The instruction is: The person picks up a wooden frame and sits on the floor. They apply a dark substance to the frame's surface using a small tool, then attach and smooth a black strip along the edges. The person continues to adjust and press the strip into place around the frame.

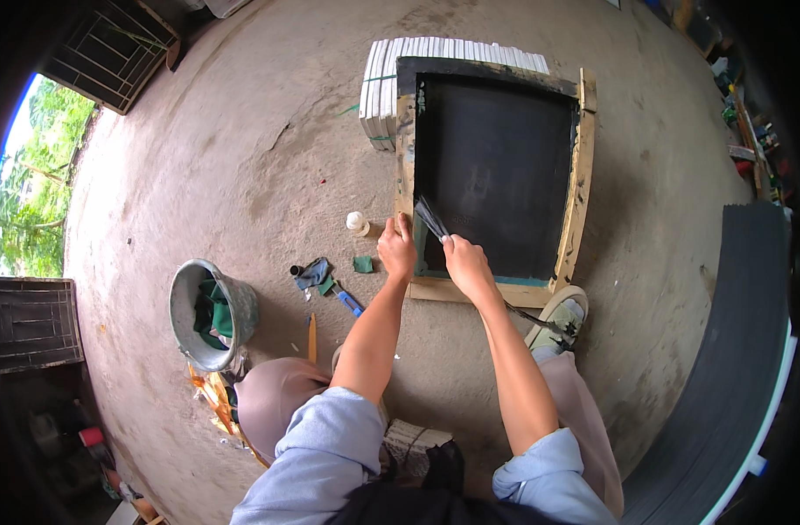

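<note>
From the head view, a wooden frame (585,166) with rough, paint-stained bars and a flat, smooth dark panel (505,157) rests at a stack of pale, thin-edged slabs (379,87) on the gritty concrete floor (286,175). The left hand (397,251) is closed on the frame's left edge, near its lower left corner; the right hand (467,268) clamps a bundle of thin black strands (430,219), its splayed tip over the panel's lower left corner.
</note>
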{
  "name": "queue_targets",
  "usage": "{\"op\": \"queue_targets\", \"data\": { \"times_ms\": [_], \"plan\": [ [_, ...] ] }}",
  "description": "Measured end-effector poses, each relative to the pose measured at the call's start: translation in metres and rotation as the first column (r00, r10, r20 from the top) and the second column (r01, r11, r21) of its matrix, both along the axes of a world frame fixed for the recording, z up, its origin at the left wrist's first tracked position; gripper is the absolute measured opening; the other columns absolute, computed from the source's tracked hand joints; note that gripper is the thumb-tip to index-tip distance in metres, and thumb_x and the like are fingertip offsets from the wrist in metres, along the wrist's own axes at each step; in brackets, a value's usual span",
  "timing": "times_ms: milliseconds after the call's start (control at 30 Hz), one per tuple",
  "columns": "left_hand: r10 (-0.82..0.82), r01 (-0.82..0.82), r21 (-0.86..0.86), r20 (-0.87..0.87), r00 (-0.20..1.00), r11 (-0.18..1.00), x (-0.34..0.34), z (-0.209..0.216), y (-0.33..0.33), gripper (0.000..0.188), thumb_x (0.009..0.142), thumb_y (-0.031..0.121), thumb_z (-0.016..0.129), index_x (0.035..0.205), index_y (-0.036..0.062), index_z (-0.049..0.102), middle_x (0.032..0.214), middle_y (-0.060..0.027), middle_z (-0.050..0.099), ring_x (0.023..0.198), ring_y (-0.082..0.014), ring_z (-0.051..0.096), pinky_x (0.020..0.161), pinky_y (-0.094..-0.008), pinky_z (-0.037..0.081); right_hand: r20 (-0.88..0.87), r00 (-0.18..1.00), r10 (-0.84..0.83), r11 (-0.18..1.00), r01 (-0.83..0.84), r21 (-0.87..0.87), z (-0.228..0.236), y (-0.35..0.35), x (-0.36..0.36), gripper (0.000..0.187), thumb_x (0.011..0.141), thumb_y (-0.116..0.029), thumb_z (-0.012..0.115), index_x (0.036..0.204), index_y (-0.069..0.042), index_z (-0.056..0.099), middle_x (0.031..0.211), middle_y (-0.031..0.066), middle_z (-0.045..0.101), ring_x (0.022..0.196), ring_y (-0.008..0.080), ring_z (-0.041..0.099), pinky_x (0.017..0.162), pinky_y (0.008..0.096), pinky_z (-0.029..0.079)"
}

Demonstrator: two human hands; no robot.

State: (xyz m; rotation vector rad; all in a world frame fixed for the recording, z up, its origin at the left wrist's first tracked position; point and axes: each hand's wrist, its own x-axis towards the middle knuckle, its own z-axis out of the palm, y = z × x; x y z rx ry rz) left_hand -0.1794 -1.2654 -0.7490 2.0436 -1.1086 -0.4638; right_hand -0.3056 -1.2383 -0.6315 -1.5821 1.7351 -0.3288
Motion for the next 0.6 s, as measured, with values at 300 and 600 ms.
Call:
{"op": "queue_targets", "data": {
  "times_ms": [300, 600],
  "plan": [
    [-0.019, 0.02, 0.012, -0.038, 0.999, 1.0, -0.002, 0.004, -0.002, 0.047, 0.093, 0.044, 0.04, 0.085, 0.0018, 0.059, 0.081, -0.0262, 0.061, 0.078, -0.0447, 0.059, 0.069, -0.0516, 0.045, 0.039, 0.981, -0.189, 0.98, 0.186, 0.065, -0.021, 0.001, -0.002, 0.043, 0.096, -0.038, 0.036, 0.088, -0.001, 0.056, 0.079, 0.022, 0.061, 0.079, 0.0396, 0.059, 0.073, 0.0451, 0.046],
    [-0.072, 0.071, -0.01, -0.096, 0.993, 0.997, 0.001, -0.005, -0.002, 0.045, 0.094, 0.042, 0.04, 0.088, 0.0014, 0.06, 0.086, -0.0247, 0.062, 0.079, -0.043, 0.059, 0.07, -0.0499, 0.045, 0.207, 0.957, -0.205, 0.937, 0.253, -0.239, -0.015, -0.031, -0.043, 0.047, 0.09, -0.034, 0.056, 0.114, 0.005, 0.048, 0.086, 0.0119, 0.061, 0.076, 0.0199, 0.059, 0.078, 0.0312, 0.045]
  ]
}}
